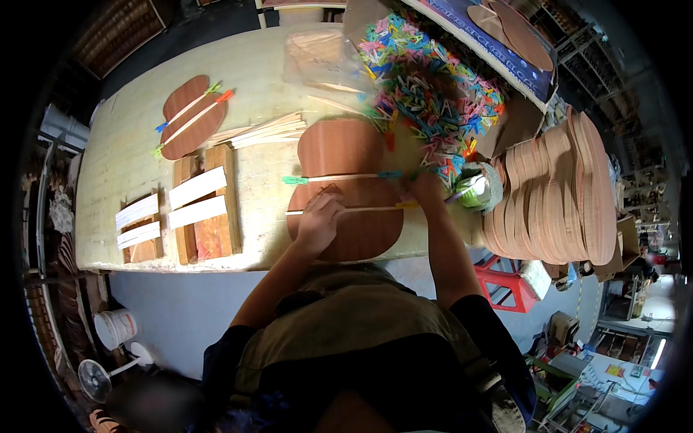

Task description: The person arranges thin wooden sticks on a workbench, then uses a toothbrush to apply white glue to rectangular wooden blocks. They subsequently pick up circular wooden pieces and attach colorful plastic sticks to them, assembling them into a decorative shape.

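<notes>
In front of me lies a brown guitar-shaped wooden plate (343, 144) with two thin pale strips across it. The upper strip (343, 177) has a green clothespin (294, 180) at its left end and a blue clothespin (390, 174) at its right. A yellow clothespin (407, 205) sits at the right end of the lower strip (368, 210). My left hand (325, 213) rests on the plate, its bunched fingers holding the lower strip down. Just past the plate's right edge, my right hand (427, 187) is beside the clothespin pile (433, 94); its fingers are blurred and partly hidden.
Another plate (195, 115) with clipped strips lies at the far left. Wooden blocks holding white strips (198, 198) are nearer on the left. Loose pale strips (271, 131) lie beyond the plate. At right stand stacked wooden plates (548, 195) and a green-and-white container (475, 189).
</notes>
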Available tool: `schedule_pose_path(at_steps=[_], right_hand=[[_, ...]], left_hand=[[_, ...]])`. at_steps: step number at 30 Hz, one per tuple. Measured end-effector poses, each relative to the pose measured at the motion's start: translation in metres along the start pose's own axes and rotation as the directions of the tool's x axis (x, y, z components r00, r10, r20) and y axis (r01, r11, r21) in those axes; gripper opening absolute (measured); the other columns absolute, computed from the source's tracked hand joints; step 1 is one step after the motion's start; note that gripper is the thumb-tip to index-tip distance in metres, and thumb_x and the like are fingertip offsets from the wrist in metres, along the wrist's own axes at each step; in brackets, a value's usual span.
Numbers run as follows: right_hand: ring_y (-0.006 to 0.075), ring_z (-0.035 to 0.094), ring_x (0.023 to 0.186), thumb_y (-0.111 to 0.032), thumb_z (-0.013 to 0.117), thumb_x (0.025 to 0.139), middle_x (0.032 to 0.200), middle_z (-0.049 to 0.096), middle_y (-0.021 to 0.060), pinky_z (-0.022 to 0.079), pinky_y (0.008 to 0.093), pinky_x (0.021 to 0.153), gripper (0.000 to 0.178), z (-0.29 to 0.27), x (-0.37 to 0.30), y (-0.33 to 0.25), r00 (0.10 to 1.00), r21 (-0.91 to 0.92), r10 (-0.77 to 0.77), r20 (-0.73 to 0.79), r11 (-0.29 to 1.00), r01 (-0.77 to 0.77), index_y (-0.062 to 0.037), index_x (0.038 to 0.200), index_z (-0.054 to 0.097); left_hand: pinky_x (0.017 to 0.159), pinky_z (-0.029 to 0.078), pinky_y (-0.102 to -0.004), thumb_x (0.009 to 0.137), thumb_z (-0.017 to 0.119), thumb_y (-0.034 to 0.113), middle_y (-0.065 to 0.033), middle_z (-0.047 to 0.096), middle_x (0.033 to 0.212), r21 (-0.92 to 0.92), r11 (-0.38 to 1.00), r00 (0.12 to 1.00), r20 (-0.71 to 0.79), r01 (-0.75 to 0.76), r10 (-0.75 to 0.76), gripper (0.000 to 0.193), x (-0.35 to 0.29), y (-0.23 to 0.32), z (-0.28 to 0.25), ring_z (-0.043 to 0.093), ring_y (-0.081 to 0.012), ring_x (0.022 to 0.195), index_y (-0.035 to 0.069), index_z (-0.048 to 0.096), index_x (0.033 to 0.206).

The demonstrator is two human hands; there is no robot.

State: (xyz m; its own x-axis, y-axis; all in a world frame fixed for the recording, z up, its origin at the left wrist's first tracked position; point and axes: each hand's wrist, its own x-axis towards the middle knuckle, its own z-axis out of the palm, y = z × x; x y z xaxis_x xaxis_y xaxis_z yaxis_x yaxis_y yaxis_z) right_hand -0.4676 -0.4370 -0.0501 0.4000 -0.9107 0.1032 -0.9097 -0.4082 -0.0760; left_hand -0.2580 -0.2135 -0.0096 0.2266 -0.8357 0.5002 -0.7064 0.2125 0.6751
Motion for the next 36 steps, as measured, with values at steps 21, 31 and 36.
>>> schedule_pose_path(at_steps=[21, 31, 36], right_hand=[[0.0102, 0.06, 0.068, -0.01, 0.07, 0.082, 0.076, 0.068, 0.0035, 0.049, 0.0268, 0.063, 0.015, -0.016, 0.006, -0.299, 0.407, 0.921, -0.886, 0.223, 0.329, 0.21, -0.0001, 0.093, 0.07], [0.0143, 0.052, 0.057, -0.015, 0.058, 0.085, 0.066, 0.053, 0.0023, 0.05, 0.0294, 0.064, 0.014, -0.137, 0.001, -0.08, 0.921, 0.918, -0.24, 0.306, -0.182, -0.353, -0.0019, 0.09, 0.061], [0.0057, 0.04, 0.047, -0.022, 0.058, 0.09, 0.068, 0.057, 0.0031, 0.028, 0.0222, 0.04, 0.018, -0.083, -0.07, -0.001, 0.863, 0.9, 0.275, 0.423, -0.018, -0.435, -0.0046, 0.085, 0.061]], left_hand=[[0.089, 0.045, -0.0393, 0.083, 0.053, 0.005, -0.0182, 0.06, 0.103, -0.529, 0.787, 0.932, 0.026, 0.319, -0.361, 0.02, -0.022, -0.034, 0.042, 0.054, -0.0332, 0.105, 0.0, 0.062, 0.1], [0.094, 0.046, -0.041, 0.078, 0.06, 0.004, -0.0122, 0.061, 0.1, 0.019, 1.0, 1.0, 0.026, 0.011, -0.012, 0.005, -0.008, -0.014, 0.001, 0.057, -0.0334, 0.103, 0.005, 0.061, 0.084], [0.089, 0.047, -0.0404, 0.076, 0.062, 0.003, -0.0111, 0.061, 0.098, -0.001, 1.0, 0.999, -0.034, -0.03, 0.03, 0.005, 0.0, 0.002, -0.002, 0.058, -0.0314, 0.097, 0.005, 0.06, 0.08]])
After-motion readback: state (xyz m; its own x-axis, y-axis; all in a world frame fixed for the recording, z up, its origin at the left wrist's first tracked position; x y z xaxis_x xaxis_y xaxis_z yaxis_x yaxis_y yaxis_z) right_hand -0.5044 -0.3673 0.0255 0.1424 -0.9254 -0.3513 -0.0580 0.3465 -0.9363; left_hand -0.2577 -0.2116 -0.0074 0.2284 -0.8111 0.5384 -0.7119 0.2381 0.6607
